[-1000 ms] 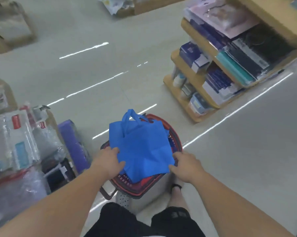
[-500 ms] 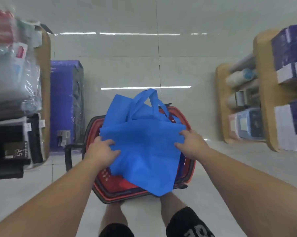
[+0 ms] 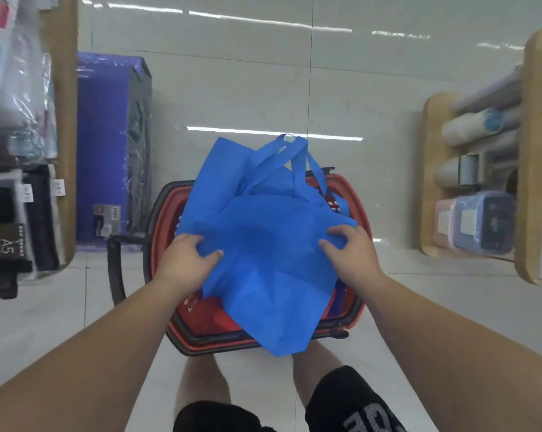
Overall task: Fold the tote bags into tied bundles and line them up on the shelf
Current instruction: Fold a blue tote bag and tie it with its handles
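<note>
A blue tote bag (image 3: 263, 263) is held flat above a red basket (image 3: 165, 210), which stands on the floor (image 3: 232, 88) in front of the person. The bag hides most of the basket's inside, and its near corner hangs down over the basket's near rim. Its two handles (image 3: 297, 163) stand up in loops at the far side.

The left hand (image 3: 182, 263) grips the bag's left edge, with the thumb on top of the cloth and the fingers curled under it. The right hand (image 3: 353, 254) grips the right edge, its fingers bent and bunching the cloth. Both forearms reach in from the bottom corners.

More blue cloth (image 3: 219, 176) shows behind the held bag, in the far left part of the basket; whether it is one bag or several cannot be told. A black grip (image 3: 115, 266) sticks out from the basket's left side.

Below the basket are the person's bare legs and black shorts (image 3: 341, 400).

On the floor to the left of the basket stands a purple pack (image 3: 107, 135) wrapped in clear film. Further left is a wooden shelf (image 3: 65, 120) holding blurred goods in plastic. On the right stands a second wooden shelf (image 3: 534, 151) with pale rolls (image 3: 475, 123) above and boxes (image 3: 481, 222) below. The floor is pale glossy tile with streaks of reflected light.
</note>
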Tool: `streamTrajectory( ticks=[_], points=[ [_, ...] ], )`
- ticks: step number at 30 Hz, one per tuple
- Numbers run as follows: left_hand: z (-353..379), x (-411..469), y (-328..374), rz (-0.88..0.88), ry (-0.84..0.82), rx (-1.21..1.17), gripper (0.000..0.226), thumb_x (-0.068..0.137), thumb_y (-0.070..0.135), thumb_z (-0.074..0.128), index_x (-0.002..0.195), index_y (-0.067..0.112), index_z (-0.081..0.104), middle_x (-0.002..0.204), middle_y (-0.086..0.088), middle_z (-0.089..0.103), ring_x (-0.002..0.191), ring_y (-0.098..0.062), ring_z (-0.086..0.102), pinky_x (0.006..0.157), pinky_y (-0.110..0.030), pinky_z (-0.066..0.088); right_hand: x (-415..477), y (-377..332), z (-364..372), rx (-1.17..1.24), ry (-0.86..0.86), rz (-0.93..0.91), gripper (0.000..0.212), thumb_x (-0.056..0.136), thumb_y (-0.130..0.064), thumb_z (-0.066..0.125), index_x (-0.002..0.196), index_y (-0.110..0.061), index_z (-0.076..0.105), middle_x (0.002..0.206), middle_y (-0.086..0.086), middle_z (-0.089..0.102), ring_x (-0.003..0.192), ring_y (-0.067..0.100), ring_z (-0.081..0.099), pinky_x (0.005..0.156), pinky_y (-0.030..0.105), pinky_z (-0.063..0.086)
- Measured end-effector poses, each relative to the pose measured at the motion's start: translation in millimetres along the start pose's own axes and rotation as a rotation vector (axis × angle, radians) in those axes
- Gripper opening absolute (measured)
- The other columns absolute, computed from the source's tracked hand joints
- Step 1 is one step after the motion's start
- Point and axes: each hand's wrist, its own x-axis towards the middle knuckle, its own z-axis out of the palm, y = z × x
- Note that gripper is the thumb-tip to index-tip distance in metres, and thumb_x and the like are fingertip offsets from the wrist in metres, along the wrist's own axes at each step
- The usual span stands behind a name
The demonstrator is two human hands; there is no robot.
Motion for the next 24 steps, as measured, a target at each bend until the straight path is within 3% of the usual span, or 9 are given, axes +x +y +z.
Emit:
streamTrajectory(
  ticks=[4,6,9,12,15,17,19,21,24],
  points=[
    [-5.9,-21.2,5.4,0.03,0.04,-0.066,0.058,0.089,0.035,0.074,0.135,0.003,0.059,0.138,-0.012,0.057,0.127,-0.03,0.055,0.107,-0.036,0.041,-23.1,-12.8,3.2,0.011,0.059,-0.015,0.033,0.095,-0.02,0.066,0.128,-0.017,0.066,0.14,0.001,0.054,0.125,0.016,0.054,0.094,0.012,0.034],
    [-11.0,-32.3,6.8,0.01,0.06,-0.163,0.052,0.089,0.03,0.076,0.133,0.006,0.062,0.133,-0.008,0.061,0.123,-0.026,0.058,0.107,-0.037,0.044,-35.8,-23.2,0.2,0.037,0.105,-0.008,0.028,0.095,-0.011,0.062,0.122,-0.018,0.069,0.133,-0.001,0.059,0.098,0.003,0.059,0.076,-0.002,0.036],
    [-22.8,-50.3,6.8,-0.107,0.148,-0.428,0.027,0.086,0.019,0.078,0.112,0.013,0.071,0.109,-0.003,0.071,0.103,-0.024,0.068,0.097,-0.04,0.053,-60.1,-42.6,-11.0,0.146,0.168,-0.018,0.029,0.093,-0.005,0.057,0.111,-0.025,0.067,0.11,-0.002,0.065,0.068,0.002,0.054,0.057,0.008,0.043],
    [-40.0,-70.7,9.4,-0.202,0.214,-0.703,0.021,0.083,0.009,0.077,0.091,0.019,0.061,0.087,-0.014,0.071,0.079,-0.032,0.068,0.082,-0.045,0.056,-91.0,-65.1,-29.5,0.25,0.196,-0.093,0.053,0.089,-0.008,0.06,0.13,-0.038,0.048,0.083,0.003,0.064,0.065,0.018,0.059,0.06,0.032,0.051],
    [-59.8,-93.7,19.3,-0.179,0.188,-0.827,0.03,0.086,0.003,0.073,0.108,0.013,0.055,0.09,-0.023,0.071,0.088,-0.036,0.07,0.085,-0.039,0.053,-120.1,-82.3,-50.4,0.365,0.169,-0.11,0.075,0.088,-0.009,0.066,0.15,-0.039,0.033,0.087,-0.008,0.068,0.078,0.002,0.064,0.067,0.013,0.051],
    [-76.2,-108.2,28.0,-0.149,0.144,-0.805,0.047,0.088,0.014,0.076,0.129,0.011,0.053,0.093,-0.016,0.071,0.092,-0.032,0.069,0.086,-0.038,0.051,-141.2,-91.5,-64.3,0.37,0.145,-0.12,0.047,0.089,-0.015,0.069,0.13,-0.035,0.058,0.092,-0.014,0.072,0.085,0.001,0.068,0.08,0.028,0.058],
    [-94.3,-121.0,32.5,-0.134,0.078,-0.761,0.061,0.087,0.025,0.078,0.139,0.013,0.049,0.102,-0.011,0.068,0.095,-0.026,0.066,0.084,-0.037,0.051,-166.1,-98.5,-77.0,0.342,0.132,-0.107,0.013,0.09,-0.021,0.07,0.095,-0.033,0.07,0.086,-0.012,0.074,0.086,0.01,0.071,0.079,0.041,0.059],
    [-113.5,-135.2,32.9,-0.123,0.012,-0.721,0.062,0.088,0.031,0.077,0.14,0.013,0.049,0.117,-0.012,0.065,0.098,-0.026,0.064,0.082,-0.037,0.05,-197.5,-106.8,-87.8,0.307,0.177,-0.142,0.014,0.09,-0.024,0.073,0.078,-0.031,0.067,0.08,-0.009,0.069,0.081,0.011,0.066,0.072,0.034,0.051],
    [-139.6,-164.4,30.5,-0.06,-0.075,-0.621,0.063,0.087,0.038,0.077,0.14,0.016,0.05,0.129,-0.011,0.06,0.11,-0.03,0.063,0.095,-0.044,0.05,-245.1,-121.6,-101.2,0.115,0.354,-0.268,0.019,0.089,-0.028,0.074,0.078,-0.027,0.058,0.093,-0.007,0.053,0.09,0.012,0.049,0.083,0.026,0.036]
  ],
)
